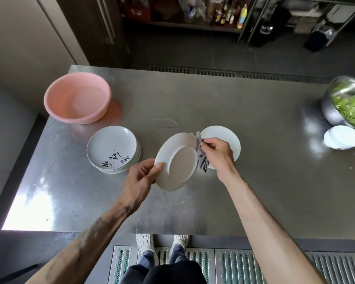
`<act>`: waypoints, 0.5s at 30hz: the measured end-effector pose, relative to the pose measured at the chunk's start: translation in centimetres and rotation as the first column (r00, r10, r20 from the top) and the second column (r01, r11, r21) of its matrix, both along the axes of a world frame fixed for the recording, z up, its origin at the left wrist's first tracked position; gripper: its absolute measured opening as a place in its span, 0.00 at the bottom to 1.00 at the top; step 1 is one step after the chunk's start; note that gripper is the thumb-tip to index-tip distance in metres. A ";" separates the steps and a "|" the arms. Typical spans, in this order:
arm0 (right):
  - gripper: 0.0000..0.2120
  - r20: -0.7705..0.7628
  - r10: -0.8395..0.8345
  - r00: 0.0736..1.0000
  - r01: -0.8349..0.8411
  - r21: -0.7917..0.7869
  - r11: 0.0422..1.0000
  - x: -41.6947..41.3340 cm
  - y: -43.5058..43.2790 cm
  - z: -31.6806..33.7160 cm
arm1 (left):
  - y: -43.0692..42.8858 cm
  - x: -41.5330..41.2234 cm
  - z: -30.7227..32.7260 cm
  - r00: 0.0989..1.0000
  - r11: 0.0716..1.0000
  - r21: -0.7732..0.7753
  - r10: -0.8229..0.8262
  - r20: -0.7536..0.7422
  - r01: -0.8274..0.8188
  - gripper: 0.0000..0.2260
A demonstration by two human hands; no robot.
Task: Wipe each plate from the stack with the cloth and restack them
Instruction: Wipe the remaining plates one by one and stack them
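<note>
The plate [177, 160] being wiped is held above the table, tilted so its underside and foot ring face the camera; the left hand [141, 177] pinches its lower left rim, thumb flat on the underside, fingers curled behind; the right hand [218, 154] is bunched round the grey cloth [202, 158] and presses it over the plate's right edge; the cloth's top is blurred, so I judge the wipe to be mid-stroke along the rim; just behind the right hand a single white plate [232, 138] lies on the steel table [213, 103], probably the start of the new pile; the stack [111, 144] waiting its turn sits to the left, its top plate bearing brush lettering; a pink basin [78, 97] stands beyond it; a steel bowl [336, 103] of greens and some small white dishes [343, 140] are far right; the risk is that the plate hangs from one rim pinch alone, so a hard push of the cloth could twist it loose and drop it onto the table or the plate beside it, chipping both; a damp rim would make that slip likelier
</note>
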State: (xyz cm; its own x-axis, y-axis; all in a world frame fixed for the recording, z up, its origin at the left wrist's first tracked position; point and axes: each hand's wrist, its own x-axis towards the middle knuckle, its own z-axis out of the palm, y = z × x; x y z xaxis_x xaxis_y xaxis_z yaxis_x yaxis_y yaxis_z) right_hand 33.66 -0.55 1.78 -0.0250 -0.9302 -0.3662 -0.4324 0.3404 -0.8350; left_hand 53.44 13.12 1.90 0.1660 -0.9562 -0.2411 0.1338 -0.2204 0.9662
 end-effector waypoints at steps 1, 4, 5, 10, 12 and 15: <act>0.04 0.010 -0.026 1.000 0.026 0.061 0.998 -0.7 -0.4 -0.2 | -0.2 -0.3 0.0 0.998 0.999 -0.016 -0.036 0.056 0.037 0.13; 0.12 0.114 -0.076 0.991 0.049 0.224 0.973 -2.4 -1.5 -0.2 | -0.8 -1.1 -0.3 0.957 0.986 -0.065 -0.130 0.259 0.152 0.15; 0.16 0.132 -0.078 0.988 0.043 0.254 0.966 -3.0 -1.8 0.1 | -1.1 -1.3 -0.5 0.926 0.977 -0.077 -0.163 0.341 0.200 0.16; 0.13 0.105 -0.076 0.992 0.046 0.260 0.964 -5.0 -3.3 0.6 | -3.2 -2.2 -1.3 0.667 0.905 -0.124 -0.201 0.717 0.406 0.14; 0.10 0.092 -0.122 0.988 0.096 0.247 0.964 -5.6 -3.8 0.5 | -4.3 -2.8 -1.7 0.624 0.896 -0.128 -0.188 0.758 0.425 0.12; 0.09 0.113 -0.178 0.977 0.151 0.212 0.966 -6.9 -4.6 0.1 | -5.7 -3.6 -2.0 0.634 0.879 -0.125 -0.228 0.739 0.461 0.11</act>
State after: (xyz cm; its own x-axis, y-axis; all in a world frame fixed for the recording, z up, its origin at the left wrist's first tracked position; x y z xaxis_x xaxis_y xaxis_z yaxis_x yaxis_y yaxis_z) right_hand 26.72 -5.17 1.84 -0.1111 -0.8242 -0.5553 -0.2483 0.5640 -0.7875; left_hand 49.88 7.43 -0.07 -0.1858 -0.9791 0.0826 -0.6162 0.1816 0.7663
